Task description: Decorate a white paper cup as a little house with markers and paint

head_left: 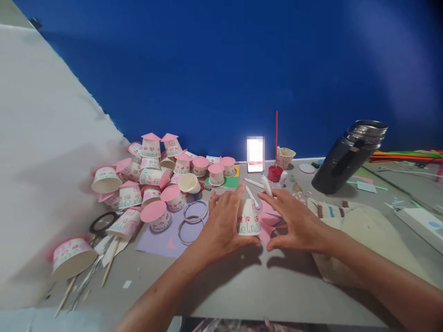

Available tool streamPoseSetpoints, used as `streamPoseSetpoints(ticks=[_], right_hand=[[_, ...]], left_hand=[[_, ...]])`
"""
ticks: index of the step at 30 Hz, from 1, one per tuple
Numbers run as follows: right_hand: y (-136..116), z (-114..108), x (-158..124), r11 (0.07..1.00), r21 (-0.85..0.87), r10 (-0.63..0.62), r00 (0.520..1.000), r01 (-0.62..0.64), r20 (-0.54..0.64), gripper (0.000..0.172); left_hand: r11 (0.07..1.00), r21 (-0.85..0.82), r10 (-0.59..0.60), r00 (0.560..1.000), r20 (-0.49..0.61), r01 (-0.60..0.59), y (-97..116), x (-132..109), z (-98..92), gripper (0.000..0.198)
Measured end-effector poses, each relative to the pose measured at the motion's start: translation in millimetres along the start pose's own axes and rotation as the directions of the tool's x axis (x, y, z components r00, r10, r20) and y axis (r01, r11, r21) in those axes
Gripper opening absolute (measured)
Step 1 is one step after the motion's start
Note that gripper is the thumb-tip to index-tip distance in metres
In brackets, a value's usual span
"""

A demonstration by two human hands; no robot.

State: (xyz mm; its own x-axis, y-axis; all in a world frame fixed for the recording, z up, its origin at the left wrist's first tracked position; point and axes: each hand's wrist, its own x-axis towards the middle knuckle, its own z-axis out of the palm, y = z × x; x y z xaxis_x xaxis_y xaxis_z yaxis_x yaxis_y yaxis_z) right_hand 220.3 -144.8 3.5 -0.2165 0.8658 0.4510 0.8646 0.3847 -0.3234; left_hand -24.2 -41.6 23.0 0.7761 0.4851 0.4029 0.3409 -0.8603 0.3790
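Observation:
An upside-down paper cup (249, 220) with pink and green drawings stands on the grey table (242, 286). My left hand (224, 223) wraps round its left side, thumb under its lower edge. My right hand (294, 221) sits just right of the cup with fingers spread and holds a white marker (266, 183) between them, tip pointing away. Pink paper (268, 221) lies beneath my right hand.
A heap of decorated cups with pink lids (152, 180) fills the left. Tape rings (194, 216) lie on lilac paper. A lit phone (255, 154), a red paint pot with brush (275, 171), a dark steel flask (348, 159), a cloth bag (360, 230) and coloured sticks (408, 156) stand behind and right.

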Motion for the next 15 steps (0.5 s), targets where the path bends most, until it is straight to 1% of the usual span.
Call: streamPoseSetpoints(ticks=[1, 2, 5, 7, 9, 10, 11, 13, 14, 15], right_hand=[[-3, -1, 3, 0.999, -0.019, -0.041, 0.999, 0.041, -0.001, 0.118], [-6, -2, 6, 0.997, -0.032, -0.075, 0.997, 0.075, -0.012, 0.113], [-7, -6, 8, 0.993, -0.037, -0.119, 0.99, 0.116, -0.077, 0.093], [-4, -8, 6, 0.996, 0.011, -0.082, 0.991, 0.084, -0.103, 0.087], [1, -10, 3, 0.993, 0.121, 0.009, 0.994, 0.004, -0.106, 0.086], [3, -10, 2, 0.979, 0.2, 0.061, 0.992, -0.038, -0.11, 0.086], [6, -9, 2, 0.954, 0.289, 0.111, 0.987, -0.073, -0.114, 0.085], [8, -4, 3, 0.875, 0.472, 0.181, 0.978, -0.11, -0.108, 0.087], [8, 0, 4, 0.828, 0.549, 0.204, 0.974, -0.118, -0.097, 0.089], [8, 5, 4, 0.785, 0.605, 0.221, 0.972, -0.128, -0.081, 0.091]], left_hand=[[1.0, 0.014, 0.026, 1.0, 0.002, -0.026, 3, 2, 0.4, 0.141], [0.998, 0.024, 0.052, 0.999, 0.0, -0.052, 7, 4, 0.3, 0.142], [0.995, 0.018, 0.099, 0.995, -0.031, -0.098, 14, 8, -4.2, 0.145], [0.993, -0.071, 0.097, 0.994, -0.043, -0.1, 13, 8, -9.0, 0.145], [0.961, -0.269, 0.052, 0.998, -0.026, -0.057, 8, 8, -11.9, 0.14], [0.916, -0.401, 0.022, 1.0, -0.002, -0.02, 5, 8, -11.5, 0.134], [0.843, -0.538, -0.006, 0.999, 0.032, 0.022, 2, 8, -9.6, 0.124], [0.64, -0.764, -0.018, 0.995, 0.095, 0.084, -1, 8, -1.5, 0.105], [0.54, -0.835, -0.022, 0.993, 0.113, 0.107, -2, 9, 4.0, 0.099], [0.464, -0.877, -0.042, 0.992, 0.117, 0.123, -3, 10, 9.6, 0.094]])
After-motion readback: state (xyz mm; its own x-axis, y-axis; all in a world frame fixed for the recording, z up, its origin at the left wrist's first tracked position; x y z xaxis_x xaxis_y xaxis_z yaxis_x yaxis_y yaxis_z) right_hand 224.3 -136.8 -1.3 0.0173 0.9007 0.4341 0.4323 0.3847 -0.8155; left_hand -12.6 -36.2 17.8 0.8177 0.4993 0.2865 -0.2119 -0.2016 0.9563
